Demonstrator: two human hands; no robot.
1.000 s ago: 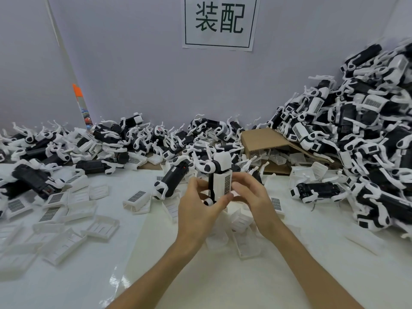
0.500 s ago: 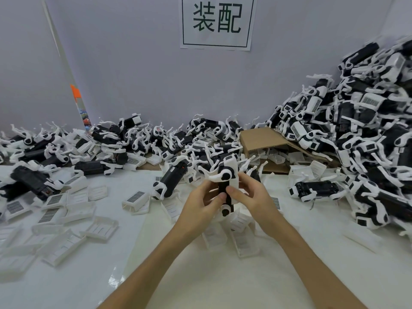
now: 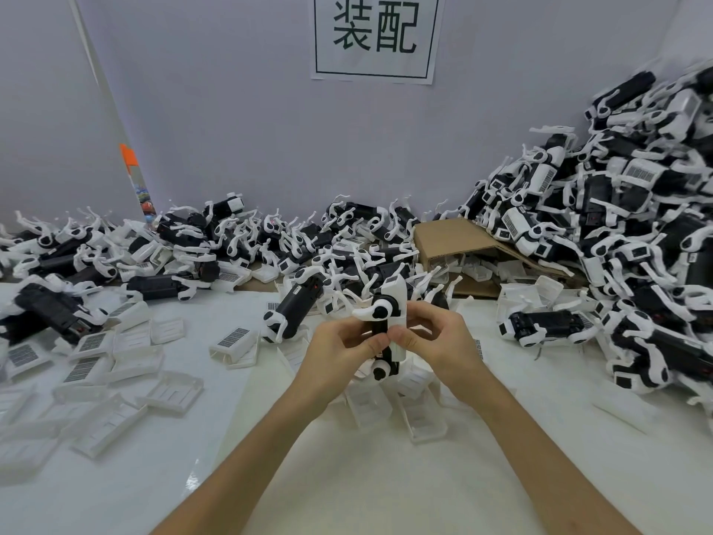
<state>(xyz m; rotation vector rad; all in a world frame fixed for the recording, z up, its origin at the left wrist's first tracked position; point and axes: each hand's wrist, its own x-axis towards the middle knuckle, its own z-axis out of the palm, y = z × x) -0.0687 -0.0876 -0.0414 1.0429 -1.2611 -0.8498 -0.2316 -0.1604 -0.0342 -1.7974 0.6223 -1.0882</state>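
You hold a black-and-white plastic unit with white curved arms (image 3: 395,299) upright, above the glossy white table (image 3: 386,476) and in the middle in front of you. Your left hand (image 3: 337,351) grips it from the left side, with the thumb laid on its front. Your right hand (image 3: 441,341) pinches it from the right side, with thumb and curled fingers. Together they cover the middle of the unit. Only its white top, one round joint with a black centre and the lower end with a second joint are visible. I cannot tell what your fingertips touch behind it.

Under your wrists lie some clear white plastic covers (image 3: 420,418), half hidden and hard to separate from the table. The high pile of similar black-and-white units (image 3: 636,225) on the right is cut off by the picture edge. A lower heap of them (image 3: 231,241) runs along the wall. A brown cardboard sheet (image 3: 451,241) is partly buried between the two.

The white paper sign (image 3: 375,32) on the wall reads "装配", and its top is cut off. The flat white covers with barcode labels (image 3: 233,337) on the left carry print too small to read.
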